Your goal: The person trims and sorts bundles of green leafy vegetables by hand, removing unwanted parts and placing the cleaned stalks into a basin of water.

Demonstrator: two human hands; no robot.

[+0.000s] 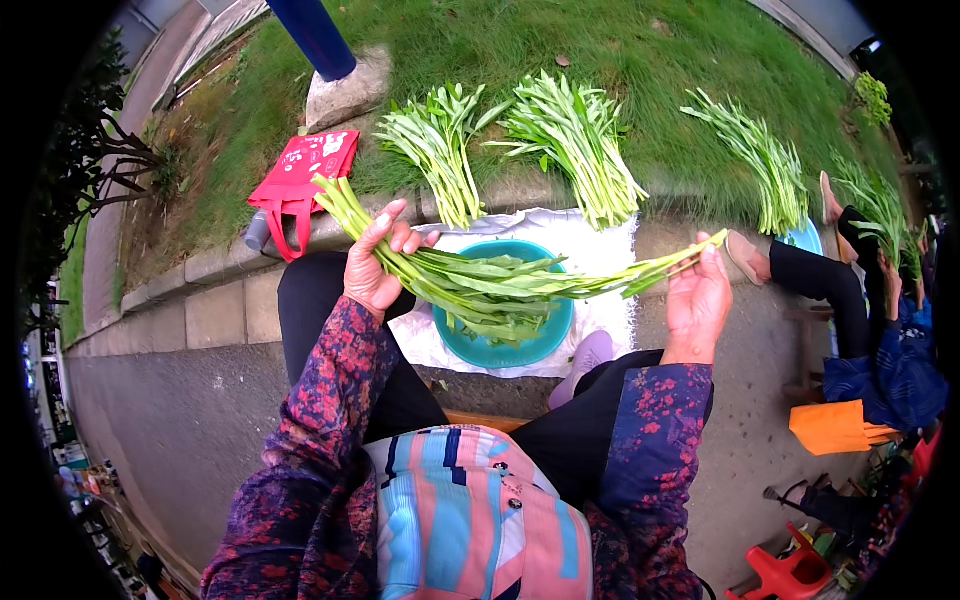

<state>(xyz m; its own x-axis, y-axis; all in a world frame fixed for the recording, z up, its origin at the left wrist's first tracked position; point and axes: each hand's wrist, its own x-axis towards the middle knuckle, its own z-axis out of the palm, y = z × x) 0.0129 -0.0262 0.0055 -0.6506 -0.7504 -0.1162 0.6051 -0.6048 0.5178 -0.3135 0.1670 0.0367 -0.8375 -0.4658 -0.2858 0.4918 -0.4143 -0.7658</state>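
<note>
A bunch of long-leaved greens that look like water spinach [478, 283] is stretched between my hands above a teal basin [560, 345]. My left hand [376, 268] is closed round the pale stems, whose ends stick up past the thumb. Between thumb and fingers, my right hand [698, 300] grips a few thin stems that reach out from the bunch to the right. Leaves hang down over the basin, hiding much of its inside. The basin stands on a white cloth [618, 290] between my feet.
On the grass edge beyond the cloth lie two bundles of greens [440, 160], [575, 150]. A third bundle [755, 165] is farther right. A red bag [308, 165] sits at the left by the kerb. At right, another person [885, 340] holds greens near an orange bag [830, 427].
</note>
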